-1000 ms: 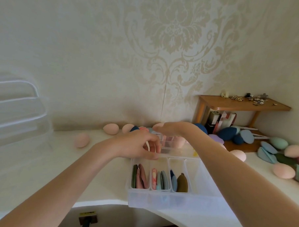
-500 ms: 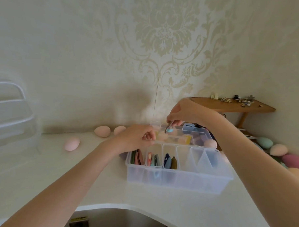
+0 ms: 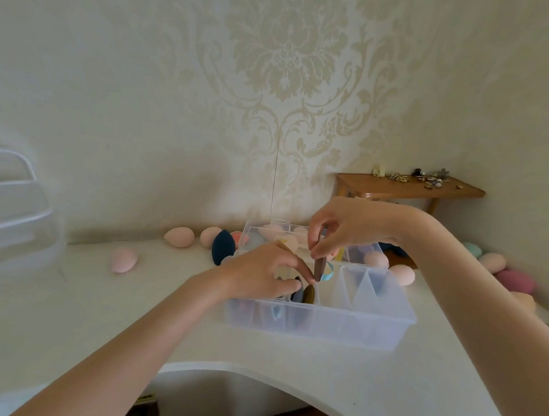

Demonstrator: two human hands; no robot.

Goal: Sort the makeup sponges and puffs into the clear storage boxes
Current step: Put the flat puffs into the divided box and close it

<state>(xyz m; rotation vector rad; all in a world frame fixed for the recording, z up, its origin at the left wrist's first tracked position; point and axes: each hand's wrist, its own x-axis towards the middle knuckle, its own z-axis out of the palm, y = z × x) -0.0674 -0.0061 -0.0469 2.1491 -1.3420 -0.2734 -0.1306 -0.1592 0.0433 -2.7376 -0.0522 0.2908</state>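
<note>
Brown flat puff [image 3: 319, 266] pinched in the right hand [image 3: 351, 230] hovers over the clear divided box [image 3: 324, 323], left hand [image 3: 264, 275] gripping the dark puffs [image 3: 304, 293] already filed, so slotting it in beside them looks next.

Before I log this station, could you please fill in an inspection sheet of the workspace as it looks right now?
Surface: white countertop with a curved front edge, set against patterned wallpaper.
Job's things: clear divided box with flat puffs standing in its left compartments; its right compartments look unfilled. A second clear box stands behind it.
Clutter: loose pink sponges, a dark blue sponge, more sponges at the right edge.
Hands: right hand pinches a brown puff above the divided box; left hand has its fingers in the left compartments, contact unclear.
Cables: nothing seen.
Surroundings: wooden shelf with small trinkets; blurred clear containers at far left.
</note>
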